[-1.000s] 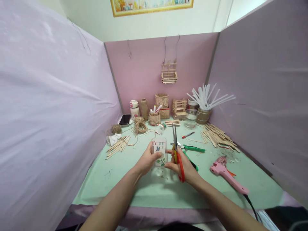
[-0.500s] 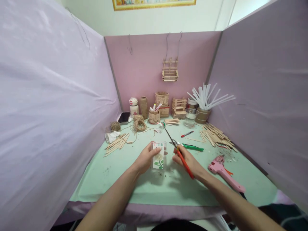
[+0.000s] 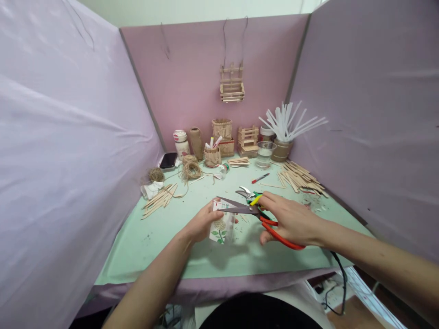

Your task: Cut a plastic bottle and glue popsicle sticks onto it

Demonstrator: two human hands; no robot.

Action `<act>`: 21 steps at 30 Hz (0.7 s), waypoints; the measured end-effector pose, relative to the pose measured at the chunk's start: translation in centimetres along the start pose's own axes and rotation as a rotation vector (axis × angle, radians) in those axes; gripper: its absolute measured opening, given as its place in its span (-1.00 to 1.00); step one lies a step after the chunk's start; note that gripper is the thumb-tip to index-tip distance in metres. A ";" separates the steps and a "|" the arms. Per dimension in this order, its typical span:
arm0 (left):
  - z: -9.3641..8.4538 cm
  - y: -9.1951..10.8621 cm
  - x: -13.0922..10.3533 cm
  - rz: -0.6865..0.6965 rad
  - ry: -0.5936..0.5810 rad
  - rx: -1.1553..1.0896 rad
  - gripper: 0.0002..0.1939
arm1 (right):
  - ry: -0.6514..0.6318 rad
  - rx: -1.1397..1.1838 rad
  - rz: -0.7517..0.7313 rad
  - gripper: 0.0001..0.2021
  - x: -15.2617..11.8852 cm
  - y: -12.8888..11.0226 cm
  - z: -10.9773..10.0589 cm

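- Scissors (image 3: pixel 251 209) have swung round since half a second ago: then shut and aimed away, they now point left, blades parted, across the container's upper part.
- Right hand (image 3: pixel 291 214) has turned palm down; it holds the scissors by their red handles, thumb spread from the fingers.
- Left hand (image 3: pixel 200 223) grips the clear container (image 3: pixel 218 230), thumb in front; red fingertips show at the far side. The container stands out just right of this hand, slightly tilted.
- Whether the blades touch the container, I cannot tell.
- Pruners (image 3: pixel 244 193) lie just beyond the right hand's fingers, partly hidden by them.
- Pen (image 3: pixel 260 178) lies farther beyond that hand, with loose sticks (image 3: pixel 300 178) to its right.
- More sticks (image 3: pixel 159 202) lie left of the left hand; twine (image 3: pixel 191 170) sits beyond it.
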State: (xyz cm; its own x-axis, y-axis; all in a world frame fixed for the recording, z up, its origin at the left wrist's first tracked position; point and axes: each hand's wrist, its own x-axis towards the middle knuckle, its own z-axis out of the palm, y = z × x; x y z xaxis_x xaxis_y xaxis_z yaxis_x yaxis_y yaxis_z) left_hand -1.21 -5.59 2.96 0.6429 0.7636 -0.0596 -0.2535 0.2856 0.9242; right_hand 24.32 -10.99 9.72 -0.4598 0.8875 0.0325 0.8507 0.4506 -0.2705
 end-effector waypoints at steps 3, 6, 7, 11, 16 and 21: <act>0.1 0.1 -0.2 -0.019 -0.028 -0.017 -0.33 | -0.010 -0.027 0.001 -0.40 0.0 -0.3 -0.1; 0.3 0.2 -0.3 -0.039 -0.051 -0.035 -0.35 | -0.021 -0.028 -0.012 -0.39 -0.1 -0.4 -0.3; 0.4 0.2 -0.3 -0.048 -0.060 -0.043 -0.36 | -0.029 -0.025 -0.021 -0.40 -0.1 -0.4 -0.3; 0.3 0.0 -0.3 -0.072 -0.070 -0.080 -0.40 | -0.062 -0.039 -0.020 -0.43 -0.4 -0.8 -0.6; 0.3 -0.1 -0.2 -0.043 0.008 -0.054 -0.35 | -0.117 -0.099 0.014 -0.46 -0.8 -1.3 -1.2; 0.8 0.1 -0.2 0.014 0.028 0.056 -0.43 | -0.161 -0.158 0.051 -0.48 -1.1 -1.6 -1.5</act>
State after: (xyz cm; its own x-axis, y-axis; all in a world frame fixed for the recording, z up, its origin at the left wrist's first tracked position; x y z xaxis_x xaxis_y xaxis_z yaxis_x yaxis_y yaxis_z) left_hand -0.74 -6.20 3.34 0.6188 0.7835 -0.0563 -0.2209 0.2423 0.9447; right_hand 23.83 -12.50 11.58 -0.4395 0.8880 -0.1351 0.8972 0.4268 -0.1137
